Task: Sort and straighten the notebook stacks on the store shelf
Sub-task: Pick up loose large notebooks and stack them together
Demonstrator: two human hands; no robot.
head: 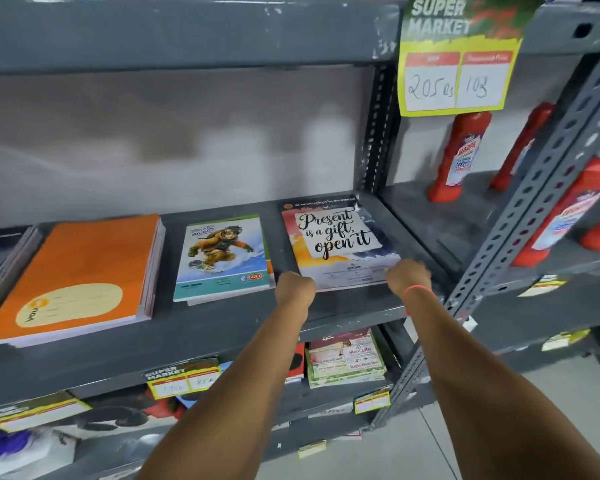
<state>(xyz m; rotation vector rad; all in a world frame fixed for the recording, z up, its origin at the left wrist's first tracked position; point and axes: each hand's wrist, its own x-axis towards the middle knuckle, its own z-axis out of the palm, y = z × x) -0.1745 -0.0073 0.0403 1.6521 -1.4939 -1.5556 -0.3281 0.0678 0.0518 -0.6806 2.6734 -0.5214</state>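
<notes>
While both arms reach forward to the grey shelf (222,327), the left hand (294,288) and the right hand (406,277) are at the 2 near corners of the "Present is a gift" notebook stack (338,242), fingers curled on its front edge. This stack lies at the right end. Beside it lies the snowboarder notebook stack (222,258), then the orange notebook stack (80,275). Red bottles (459,157) stand in the next bay.

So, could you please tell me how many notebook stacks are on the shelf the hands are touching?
4: a dark stack cut off at far left, an orange stack, a snowboarder-cover stack, and the "Present is a gift" stack at right. More may lie beyond the left edge.
</notes>
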